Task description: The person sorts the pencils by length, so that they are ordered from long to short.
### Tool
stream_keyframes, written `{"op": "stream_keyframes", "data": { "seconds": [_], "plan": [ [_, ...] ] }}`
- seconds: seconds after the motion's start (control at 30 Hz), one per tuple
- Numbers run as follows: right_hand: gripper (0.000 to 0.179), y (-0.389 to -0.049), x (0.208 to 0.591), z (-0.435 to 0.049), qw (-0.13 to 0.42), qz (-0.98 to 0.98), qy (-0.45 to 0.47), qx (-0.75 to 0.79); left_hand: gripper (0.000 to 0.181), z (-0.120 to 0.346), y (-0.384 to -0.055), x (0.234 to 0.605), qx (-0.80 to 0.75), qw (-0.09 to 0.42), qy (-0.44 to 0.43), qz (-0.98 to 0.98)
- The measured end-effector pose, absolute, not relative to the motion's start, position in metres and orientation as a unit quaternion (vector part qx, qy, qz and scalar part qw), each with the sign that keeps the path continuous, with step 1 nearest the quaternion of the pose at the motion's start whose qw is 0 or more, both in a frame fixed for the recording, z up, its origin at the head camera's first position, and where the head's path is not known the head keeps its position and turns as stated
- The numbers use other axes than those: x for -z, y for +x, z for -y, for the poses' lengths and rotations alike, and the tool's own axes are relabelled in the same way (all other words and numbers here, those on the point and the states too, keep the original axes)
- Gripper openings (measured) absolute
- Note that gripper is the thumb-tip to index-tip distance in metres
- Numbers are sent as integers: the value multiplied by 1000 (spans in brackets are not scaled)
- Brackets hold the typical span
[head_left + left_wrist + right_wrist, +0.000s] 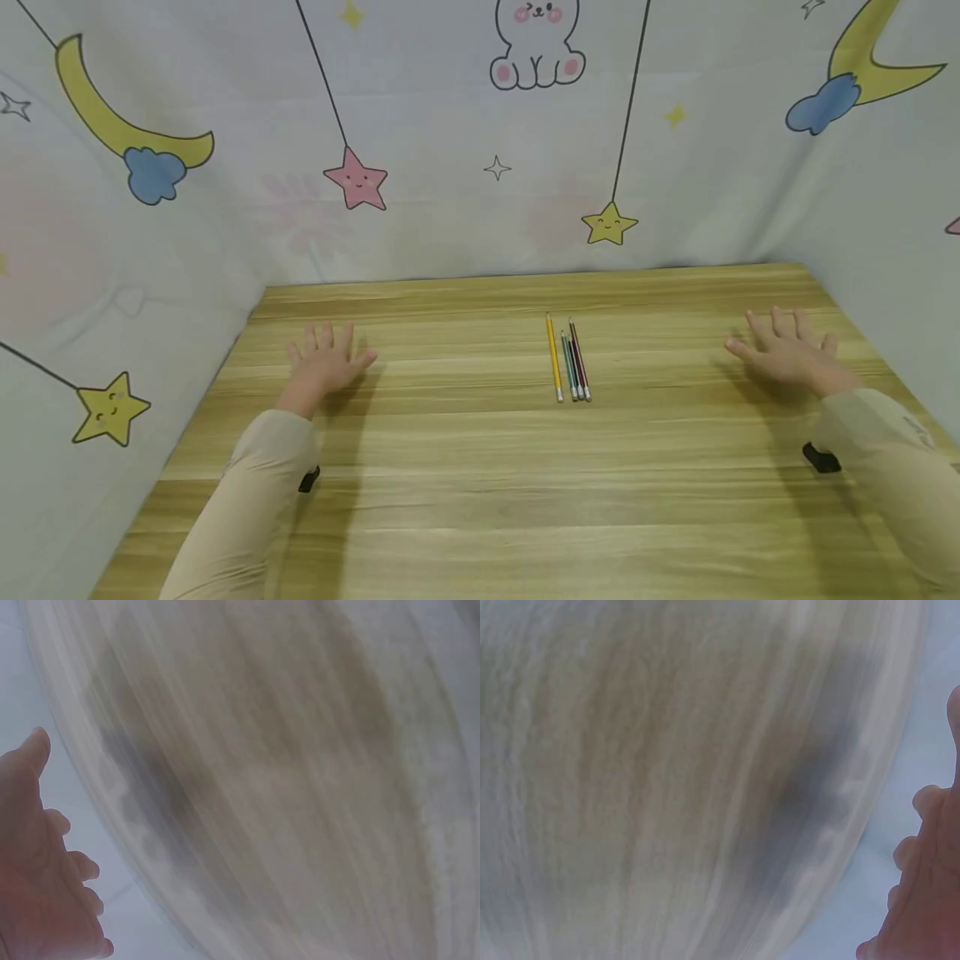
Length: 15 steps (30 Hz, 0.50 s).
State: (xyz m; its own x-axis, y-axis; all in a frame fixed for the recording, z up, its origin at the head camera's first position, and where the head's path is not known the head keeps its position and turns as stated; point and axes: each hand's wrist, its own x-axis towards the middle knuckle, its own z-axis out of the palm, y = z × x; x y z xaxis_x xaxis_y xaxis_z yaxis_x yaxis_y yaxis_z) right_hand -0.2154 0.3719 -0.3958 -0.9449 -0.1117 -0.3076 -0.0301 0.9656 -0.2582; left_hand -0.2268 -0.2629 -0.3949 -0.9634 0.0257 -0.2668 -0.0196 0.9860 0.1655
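My left hand (324, 367) hovers over the left part of the wooden table, fingers spread and nothing in its grasp. On the far right, my right hand (787, 354) is likewise raised with fingers apart, holding nothing. Between them, nearer the right hand, lies a yellow pencil (554, 358). Beside it is a tight row of thinner pencils: a teal one (568, 365) and a dark red one (581, 358), with darker ones between. Their white eraser ends point toward me. The left wrist view shows the left hand (45, 862) above bare wood grain; the right hand (926, 877) appears similarly.
The wooden table (480, 483) ends at a white cloth backdrop (450, 108) printed with stars, moons and a bear. The cloth also rises along both sides. A black piece (821, 458) sits under the right sleeve, and another (309, 479) under the left.
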Motion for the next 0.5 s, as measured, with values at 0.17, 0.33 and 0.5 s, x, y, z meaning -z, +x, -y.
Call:
{"op": "stream_keyframes", "data": {
  "seconds": [0.17,0.33,0.5],
  "plan": [
    [86,-216,400,-374,161,-979,-35,121,80,261,-227,397,-80,138,4,-987],
    [87,-218,396,-369,154,-980,-35,120,81,256,-229,395,-81,133,7,-988],
    [86,-221,385,-362,148,-981,-42,118,83,243,-234,387,-78,126,24,-989]
  ]
}}
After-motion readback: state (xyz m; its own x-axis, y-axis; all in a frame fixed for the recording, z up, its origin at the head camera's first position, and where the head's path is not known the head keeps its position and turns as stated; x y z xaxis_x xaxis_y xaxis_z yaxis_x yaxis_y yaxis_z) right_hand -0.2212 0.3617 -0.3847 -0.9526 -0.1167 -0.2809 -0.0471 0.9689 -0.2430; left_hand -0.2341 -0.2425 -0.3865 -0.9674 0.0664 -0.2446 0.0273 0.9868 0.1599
